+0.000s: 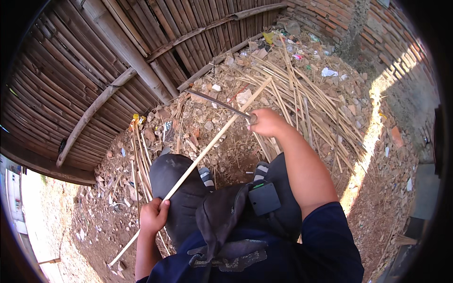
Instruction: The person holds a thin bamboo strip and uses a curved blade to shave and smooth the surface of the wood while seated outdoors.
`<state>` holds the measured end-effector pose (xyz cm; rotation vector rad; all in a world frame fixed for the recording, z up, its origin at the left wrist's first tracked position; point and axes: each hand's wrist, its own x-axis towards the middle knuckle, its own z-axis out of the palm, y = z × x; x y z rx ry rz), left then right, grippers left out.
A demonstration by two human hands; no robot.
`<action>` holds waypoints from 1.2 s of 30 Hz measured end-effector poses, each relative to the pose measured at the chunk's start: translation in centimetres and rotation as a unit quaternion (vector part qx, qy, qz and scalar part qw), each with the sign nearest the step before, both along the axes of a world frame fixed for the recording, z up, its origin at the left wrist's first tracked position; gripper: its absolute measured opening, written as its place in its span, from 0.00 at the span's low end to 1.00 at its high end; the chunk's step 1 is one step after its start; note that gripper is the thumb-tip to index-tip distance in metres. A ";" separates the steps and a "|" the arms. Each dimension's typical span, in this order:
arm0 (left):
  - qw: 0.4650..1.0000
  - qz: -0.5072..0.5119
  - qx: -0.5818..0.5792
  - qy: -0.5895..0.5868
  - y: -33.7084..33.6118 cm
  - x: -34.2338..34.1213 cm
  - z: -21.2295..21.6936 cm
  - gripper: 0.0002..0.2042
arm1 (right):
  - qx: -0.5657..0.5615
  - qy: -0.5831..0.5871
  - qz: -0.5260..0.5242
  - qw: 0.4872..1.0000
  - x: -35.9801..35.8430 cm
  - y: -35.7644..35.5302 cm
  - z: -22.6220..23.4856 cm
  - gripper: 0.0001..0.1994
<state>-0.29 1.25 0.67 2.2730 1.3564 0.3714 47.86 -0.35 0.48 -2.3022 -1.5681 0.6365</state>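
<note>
A long pale bamboo strip (207, 148) slants across my knees, from the ground at lower left up to the far middle. My left hand (154, 216) is closed around its lower part, beside my left knee. In my right hand (268, 122) is the handle of a long, narrow-bladed knife (214, 100), its blade pointing away to the left. The blade crosses the strip near its upper end, close to my right fist; whether it touches or cuts in, I cannot tell.
Many split bamboo strips (306, 104) lie piled at right, and a smaller bunch (138, 162) lies by my left knee. Rubble and litter cover the ground. A bamboo-slat wall (108, 70) stands left and ahead, a brick wall (325, 21) at far right. My sandalled feet (206, 177) are below.
</note>
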 end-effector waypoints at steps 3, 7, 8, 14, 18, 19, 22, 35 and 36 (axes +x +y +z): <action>1.000 0.001 0.005 -0.002 0.0 -0.1 -0.2 0.23 | 0.002 0.005 0.024 1.000 -1.5 0.2 0.7 0.27; 1.000 0.001 -0.001 -0.004 0.0 -0.1 0.0 0.23 | -0.020 -0.011 0.092 0.996 -3.8 0.2 1.5 0.25; 1.000 0.004 -0.006 -0.004 0.0 -0.1 0.0 0.23 | -0.038 -0.016 0.099 0.994 -4.0 0.4 1.2 0.24; 1.000 0.009 -0.006 0.003 0.0 -0.1 -0.2 0.23 | -0.039 -0.008 0.101 0.994 -3.8 0.1 1.5 0.24; 1.000 0.012 -0.004 0.002 0.0 -0.2 -0.3 0.23 | -0.014 0.004 0.098 0.995 -2.8 -0.1 1.1 0.24; 1.000 0.012 -0.004 0.002 0.0 -0.1 -0.3 0.23 | -0.014 0.004 0.098 0.995 -2.6 -0.1 1.0 0.24; 1.000 0.010 0.000 0.002 -0.1 0.0 -0.2 0.23 | -0.019 0.005 0.085 0.996 -2.5 -0.1 1.0 0.24; 1.000 0.012 -0.006 0.005 -0.1 -0.1 -0.2 0.23 | -0.054 0.005 0.084 0.995 -2.9 -0.1 1.9 0.25; 1.000 0.014 -0.010 0.003 -0.1 0.0 -0.2 0.23 | -0.050 0.007 0.084 0.995 -2.8 -0.2 1.8 0.25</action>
